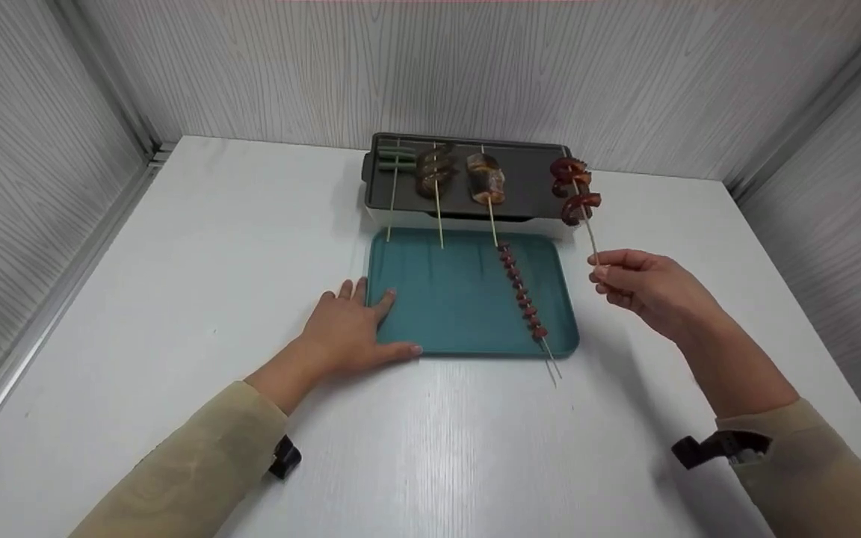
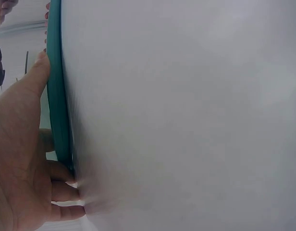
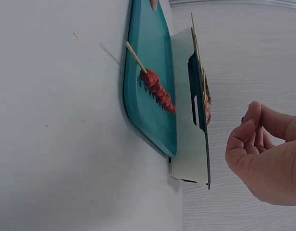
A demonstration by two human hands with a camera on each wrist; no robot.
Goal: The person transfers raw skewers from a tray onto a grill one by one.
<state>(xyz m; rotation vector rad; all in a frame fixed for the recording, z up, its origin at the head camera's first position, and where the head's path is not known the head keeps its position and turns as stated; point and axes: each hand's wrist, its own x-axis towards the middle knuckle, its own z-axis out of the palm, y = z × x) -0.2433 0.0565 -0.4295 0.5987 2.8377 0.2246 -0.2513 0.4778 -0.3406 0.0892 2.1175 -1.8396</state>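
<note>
My right hand [image 1: 651, 291] pinches the bare end of a bamboo skewer between thumb and fingers. Its dark red, curled pieces, a skewer that looks like octopus or squid [image 1: 576, 190], hang over the grill's right end. Whether they touch the plate I cannot tell. My left hand [image 1: 344, 329] lies with spread fingers at the near left corner of a teal tray [image 1: 438, 306], thumb along its front edge. On the tray's right side rests a skewer of small red meat pieces [image 1: 522, 295]. In the right wrist view the right hand's fingertips [image 3: 253, 113] meet; the held skewer is mostly hidden.
Behind the tray stands a dark flat-plate grill [image 1: 528, 179]. It bears a green vegetable skewer [image 1: 397, 158], a brown scored skewer [image 1: 434, 175] and a browned chunky skewer [image 1: 486, 179], their sticks pointing toward the tray. White panels [image 1: 475, 67] enclose the white table [image 1: 251, 246].
</note>
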